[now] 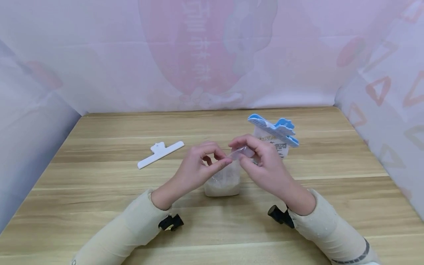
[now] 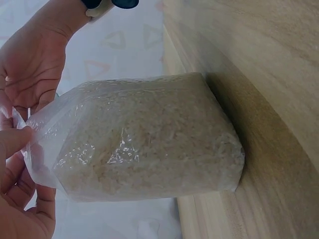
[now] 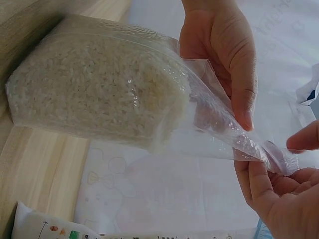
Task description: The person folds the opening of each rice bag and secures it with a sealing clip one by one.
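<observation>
Plastic and see-through, a rice bag (image 1: 222, 187) stands on the desk (image 1: 218, 232) beneath the fingers (image 1: 246, 140): left hand (image 1: 200, 162) and right hand (image 1: 265, 162) pinch its top. To their left lies a white clip (image 1: 160, 154); farther back, a blue clip (image 1: 276, 130) grips a package (image 1: 282, 150).

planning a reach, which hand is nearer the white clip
Left. The left hand is just right of the white clip; the right hand is farther right, at the rice bag.
</observation>
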`<state>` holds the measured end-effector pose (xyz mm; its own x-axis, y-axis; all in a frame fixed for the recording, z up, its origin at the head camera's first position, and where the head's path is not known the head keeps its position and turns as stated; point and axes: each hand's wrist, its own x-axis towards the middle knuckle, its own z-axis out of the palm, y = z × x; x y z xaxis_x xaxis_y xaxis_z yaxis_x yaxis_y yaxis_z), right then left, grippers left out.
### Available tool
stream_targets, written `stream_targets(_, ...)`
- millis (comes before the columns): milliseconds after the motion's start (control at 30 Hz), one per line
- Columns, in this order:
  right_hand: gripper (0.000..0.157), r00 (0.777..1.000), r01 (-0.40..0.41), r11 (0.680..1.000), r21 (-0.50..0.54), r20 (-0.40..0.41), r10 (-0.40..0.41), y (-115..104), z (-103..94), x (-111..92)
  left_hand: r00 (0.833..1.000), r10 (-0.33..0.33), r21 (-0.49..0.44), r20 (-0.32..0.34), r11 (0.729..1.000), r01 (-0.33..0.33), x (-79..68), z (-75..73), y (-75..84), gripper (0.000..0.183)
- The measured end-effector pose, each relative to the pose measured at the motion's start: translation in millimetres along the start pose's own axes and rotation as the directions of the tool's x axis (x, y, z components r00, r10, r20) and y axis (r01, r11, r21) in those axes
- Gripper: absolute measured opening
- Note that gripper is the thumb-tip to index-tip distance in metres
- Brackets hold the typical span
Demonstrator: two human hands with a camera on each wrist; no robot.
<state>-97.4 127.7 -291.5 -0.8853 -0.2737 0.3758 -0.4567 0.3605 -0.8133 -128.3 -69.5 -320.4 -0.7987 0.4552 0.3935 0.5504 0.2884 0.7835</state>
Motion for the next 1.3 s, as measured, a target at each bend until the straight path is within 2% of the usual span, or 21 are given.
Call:
stream_targets(167, 0.032, 1.0, 0.015, 0.999, 0.03, -0.013, -0.014, -0.3, -1.2, -0.2, 1.0, 0.004, -0.008, -0.002, 1.0, -0.004, -0.2, -0.3, 0.0, 0.01)
stream_targets(267, 0.021, 1.0, 0.014, 0.999, 0.031, -0.013, -0.013, -0.5, -1.4, 0.8, 1.0, 0.011, -0.007, -0.006, 1.0, -0.011, -0.6, -0.4, -0.2, 0.01)
stream_targets(367, 0.014, 1.0, 0.015, 1.0, 0.006, -0.008, -0.014, -0.6, -1.5, 1.8, 1.0, 0.025, -0.005, -0.009, 1.0, -0.025, -0.9, -0.1, -0.3, 0.01)
stream_targets(667, 0.012, 1.0, -0.014, 0.993, -0.116, 0.008, 0.015, -0.9, -4.6, 3.8, 0.998, 0.061, 0.013, -0.024, 0.998, -0.06, -1.3, 1.0, -0.9, 0.012)
stream_targets(833, 0.006, 1.0, 0.01, 0.983, -0.182, 0.0, -0.01, -0.4, -5.4, 4.7, 0.996, 0.084, 0.019, -0.033, 0.996, -0.083, -1.2, 2.4, -1.4, 0.015)
stream_targets(1067, 0.004, 0.999, 0.033, 0.978, -0.205, -0.013, -0.037, -0.3, -5.1, 5.3, 0.997, 0.076, 0.035, -0.029, 0.997, -0.075, -0.8, 2.9, -0.9, 0.016)
stream_targets(1200, 0.004, 0.999, 0.031, 0.979, -0.2, -0.015, -0.035, 0.8, -5.4, 5.3, 0.998, 0.062, 0.022, -0.02, 0.998, -0.061, 0.2, 3.1, -0.1, 0.009)
stream_targets(1300, 0.004, 0.999, 0.04, 0.981, -0.19, -0.009, -0.043, 1.7, -5.5, 5.3, 0.997, 0.079, 0.006, -0.009, 0.997, -0.079, 2.0, 2.6, 0.3, 0.005)
